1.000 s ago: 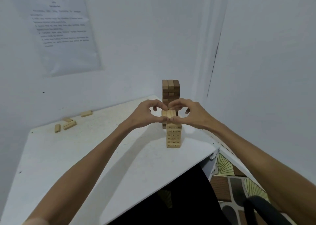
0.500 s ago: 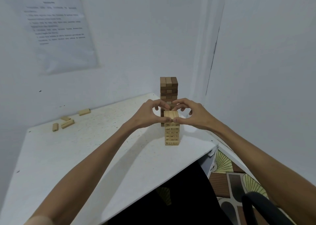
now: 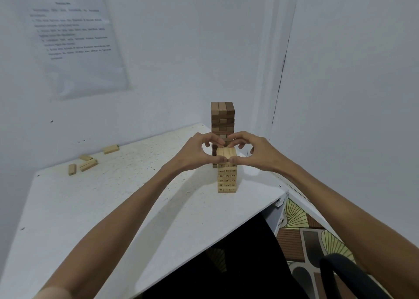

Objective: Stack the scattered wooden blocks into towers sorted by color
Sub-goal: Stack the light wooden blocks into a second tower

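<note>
Both hands, left hand (image 3: pixel 195 153) and right hand (image 3: pixel 256 154), pinch the top layer of the light-wood tower (image 3: pixel 226 176) at frame centre; dark-wood tower (image 3: pixel 222 117) stands behind; loose light blocks (image 3: pixel 87 163) lie left.

My left hand (image 3: pixel 196 154) and my right hand (image 3: pixel 257 153) meet ahead at centre, fingers curled. Thumb tips low on near side, almost touching each other; index fingers arched over far side. Both hands pinch top light blocks (image 3: pixel 226 154), one from each side. My forearms bare, stretched forward, converging from lower corners, wrists roughly straight
</note>
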Motion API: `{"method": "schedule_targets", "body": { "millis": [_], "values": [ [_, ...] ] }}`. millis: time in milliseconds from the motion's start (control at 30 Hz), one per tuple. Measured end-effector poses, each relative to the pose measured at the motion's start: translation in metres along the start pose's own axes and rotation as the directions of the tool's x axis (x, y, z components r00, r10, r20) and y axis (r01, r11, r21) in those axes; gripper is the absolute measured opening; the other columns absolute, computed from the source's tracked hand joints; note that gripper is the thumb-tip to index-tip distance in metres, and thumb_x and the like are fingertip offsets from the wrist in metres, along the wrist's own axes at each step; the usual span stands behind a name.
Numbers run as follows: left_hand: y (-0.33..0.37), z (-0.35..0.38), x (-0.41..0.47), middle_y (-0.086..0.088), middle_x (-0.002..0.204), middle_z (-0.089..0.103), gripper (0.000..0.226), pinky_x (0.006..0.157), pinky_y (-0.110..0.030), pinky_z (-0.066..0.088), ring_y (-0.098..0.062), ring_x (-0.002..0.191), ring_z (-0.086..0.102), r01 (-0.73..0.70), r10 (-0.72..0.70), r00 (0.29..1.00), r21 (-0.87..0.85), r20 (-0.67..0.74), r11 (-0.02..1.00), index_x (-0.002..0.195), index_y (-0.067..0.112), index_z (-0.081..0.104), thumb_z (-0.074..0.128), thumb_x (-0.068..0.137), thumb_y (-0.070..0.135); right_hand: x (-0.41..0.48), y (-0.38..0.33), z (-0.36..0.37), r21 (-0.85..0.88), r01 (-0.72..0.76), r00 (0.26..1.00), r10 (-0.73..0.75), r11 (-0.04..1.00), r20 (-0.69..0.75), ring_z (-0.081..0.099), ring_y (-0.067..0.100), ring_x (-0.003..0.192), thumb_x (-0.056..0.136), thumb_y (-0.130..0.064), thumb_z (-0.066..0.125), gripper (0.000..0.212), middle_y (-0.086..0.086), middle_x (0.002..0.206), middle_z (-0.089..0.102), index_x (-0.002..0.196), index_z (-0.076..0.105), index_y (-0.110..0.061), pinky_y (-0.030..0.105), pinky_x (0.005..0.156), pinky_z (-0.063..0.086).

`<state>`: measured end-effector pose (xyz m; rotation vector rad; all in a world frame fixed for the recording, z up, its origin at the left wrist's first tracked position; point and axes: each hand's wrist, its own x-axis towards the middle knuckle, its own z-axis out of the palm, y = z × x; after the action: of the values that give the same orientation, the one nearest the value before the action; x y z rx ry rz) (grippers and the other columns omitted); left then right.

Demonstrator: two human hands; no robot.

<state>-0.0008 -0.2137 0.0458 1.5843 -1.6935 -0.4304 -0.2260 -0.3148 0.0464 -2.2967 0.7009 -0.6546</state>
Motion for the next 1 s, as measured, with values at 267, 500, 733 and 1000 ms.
{"method": "schedule_targets", "body": {
  "millis": [267,500,733,1000],
  "values": [
    [-0.002,0.001,0.001,0.036,0.106,0.064,0.033,0.081,-0.025,0.038,0.002,0.103,0.051,0.012,-0.012,1.0,-0.01,0.008,1.0,0.099,0.048,0.067,0.085,0.072,0.049,0.0,0.001,0.0,0.014,-0.007,1.0,0.007,1.0,0.011,0.056,0.001,0.112,0.083,-0.035,0.085,0.058,-0.025,0.115,0.069,0.133,0.056,-0.039,0.017,0.079,0.04],
    [-0.001,0.001,0.0,0.035,0.107,0.064,0.038,0.08,-0.021,0.038,0.007,0.1,0.052,0.012,-0.011,0.999,-0.021,0.039,1.0,0.105,0.048,0.064,0.078,0.07,0.055,0.001,0.002,0.0,0.003,-0.004,1.0,0.004,1.0,0.03,0.055,0.0,0.113,0.085,-0.034,0.083,0.055,-0.024,0.118,0.068,0.133,0.056,-0.038,0.008,0.075,0.04],
    [-0.008,-0.004,-0.005,0.013,0.117,0.069,0.036,0.081,-0.024,0.04,0.007,0.103,0.057,0.037,-0.036,0.999,-0.082,0.013,0.996,0.121,0.028,0.069,0.06,0.098,0.053,0.001,0.0,-0.001,-0.012,-0.005,1.0,0.006,1.0,0.011,0.057,-0.006,0.115,0.088,-0.06,0.066,0.043,-0.028,0.121,0.064,0.128,0.057,-0.046,0.021,0.081,0.042],
    [-0.014,-0.022,-0.016,0.018,0.117,0.07,0.023,0.088,-0.028,0.046,0.001,0.108,0.061,0.082,-0.082,0.997,-0.024,-0.006,0.996,0.115,0.033,0.072,0.058,0.102,0.047,0.007,-0.018,-0.001,-0.109,0.099,0.994,-0.103,0.989,-0.038,0.054,-0.012,0.114,0.097,-0.04,0.067,0.029,-0.022,0.123,0.065,0.125,0.068,-0.031,0.018,0.09,0.041]
  ]
}}
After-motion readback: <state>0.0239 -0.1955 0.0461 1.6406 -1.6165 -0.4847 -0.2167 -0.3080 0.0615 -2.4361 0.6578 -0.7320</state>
